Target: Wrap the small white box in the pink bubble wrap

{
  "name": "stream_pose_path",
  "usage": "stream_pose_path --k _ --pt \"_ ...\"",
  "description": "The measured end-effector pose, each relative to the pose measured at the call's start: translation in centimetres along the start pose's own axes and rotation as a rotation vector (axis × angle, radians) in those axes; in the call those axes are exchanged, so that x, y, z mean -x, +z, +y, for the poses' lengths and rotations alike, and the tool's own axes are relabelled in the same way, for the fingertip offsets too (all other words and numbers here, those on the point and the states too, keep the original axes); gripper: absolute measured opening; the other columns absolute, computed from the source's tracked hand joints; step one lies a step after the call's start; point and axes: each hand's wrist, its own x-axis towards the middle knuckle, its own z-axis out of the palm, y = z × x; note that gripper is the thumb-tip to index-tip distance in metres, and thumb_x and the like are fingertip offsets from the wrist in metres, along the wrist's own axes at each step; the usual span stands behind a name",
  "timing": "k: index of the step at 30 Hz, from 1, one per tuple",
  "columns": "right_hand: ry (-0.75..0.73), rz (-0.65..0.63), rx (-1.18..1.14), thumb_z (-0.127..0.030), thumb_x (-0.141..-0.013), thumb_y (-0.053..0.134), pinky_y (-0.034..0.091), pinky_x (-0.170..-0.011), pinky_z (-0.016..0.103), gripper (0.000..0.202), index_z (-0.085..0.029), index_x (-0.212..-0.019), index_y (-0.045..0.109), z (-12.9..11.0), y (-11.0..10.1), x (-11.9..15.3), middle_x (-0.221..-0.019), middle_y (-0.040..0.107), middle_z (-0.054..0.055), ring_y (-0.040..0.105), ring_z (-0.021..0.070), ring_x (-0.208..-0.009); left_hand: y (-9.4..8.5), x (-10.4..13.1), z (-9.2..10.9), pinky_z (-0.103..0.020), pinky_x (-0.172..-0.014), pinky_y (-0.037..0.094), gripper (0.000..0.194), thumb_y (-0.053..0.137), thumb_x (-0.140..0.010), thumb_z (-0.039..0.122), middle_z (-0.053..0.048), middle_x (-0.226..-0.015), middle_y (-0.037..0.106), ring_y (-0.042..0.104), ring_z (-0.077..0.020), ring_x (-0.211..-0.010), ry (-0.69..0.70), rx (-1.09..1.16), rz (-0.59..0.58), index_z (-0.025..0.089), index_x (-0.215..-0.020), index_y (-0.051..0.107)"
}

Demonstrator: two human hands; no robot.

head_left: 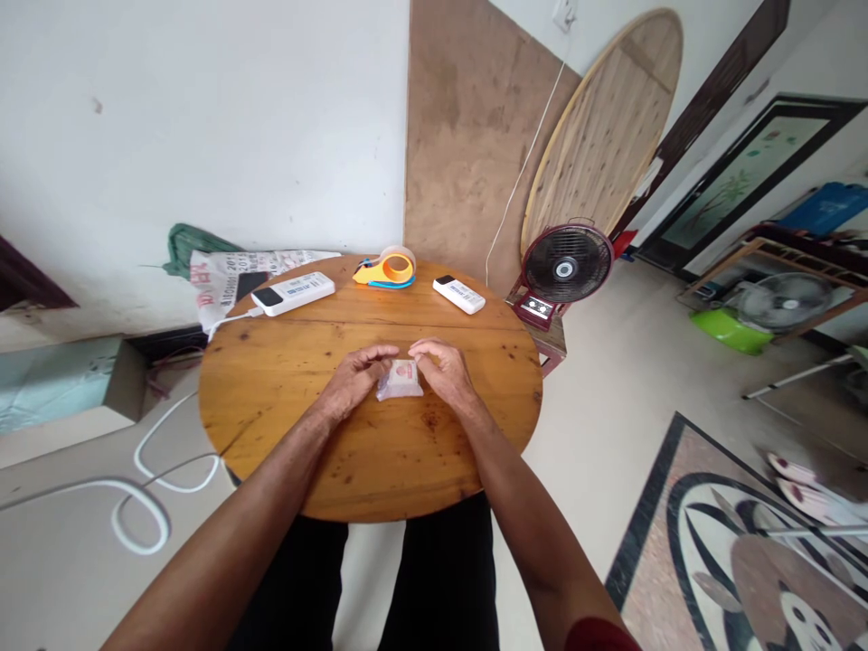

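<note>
A small packet in clear, crinkled wrapping [400, 380], with a reddish print on its upper face, sits on the round wooden table [271, 407] close in front of me. My left hand [353, 378] holds its upper left edge, thumb against the wrap and fingers reaching along behind it. At the upper right corner, my right hand [444, 369] has its thumb on the packet and its fingers bent over. What is inside the wrapping cannot be made out clearly.
Along the table's far side are a white device with a cable [298, 294], a yellow tape dispenser [386, 269] and a second white device [459, 295]. A printed sack [217, 280] lies behind the left edge. A fan [566, 267] stands to the right.
</note>
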Motion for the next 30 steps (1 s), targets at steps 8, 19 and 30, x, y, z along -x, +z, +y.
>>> stream_pose_path --k 8,19,30 --pt "0.021 -0.041 -0.016 -0.017 -0.08 0.052 0.05 -0.085 0.029 0.018 -0.021 -0.077 0.069 0.25 0.08 0.09 -0.09 0.072 0.003 0.067 0.0171 -0.088 -0.02 -0.07 -0.27 -0.029 -0.072 0.047 0.05 0.08 -0.06 0.049 -0.004 -0.088 0.073 0.06 -0.0143 -0.07 -0.012 0.069 -0.031 0.015 -0.096 0.071" --pt "0.159 -0.018 0.011 -0.016 -0.073 0.057 0.049 -0.093 0.034 0.04 -0.022 -0.113 0.06 0.33 0.09 0.09 -0.107 0.071 0.005 0.065 0.0166 -0.095 -0.05 -0.31 -0.75 -0.03 -0.074 0.049 0.054 0.081 -0.059 0.05 -0.006 -0.098 0.072 0.063 -0.0158 -0.076 -0.002 0.066 -0.043 0.016 -0.1 0.069" --pt "0.251 -0.029 0.003 -0.025 -0.077 0.059 0.051 -0.085 0.032 0.026 -0.021 -0.103 0.064 0.72 0.89 0.04 -0.096 0.072 0.003 0.066 0.0168 -0.088 0.06 -0.57 -0.85 -0.033 -0.083 0.048 0.058 0.079 -0.062 0.047 -0.009 -0.112 0.066 0.061 -0.02 -0.094 0.058 0.052 -0.066 0.015 -0.108 0.064"
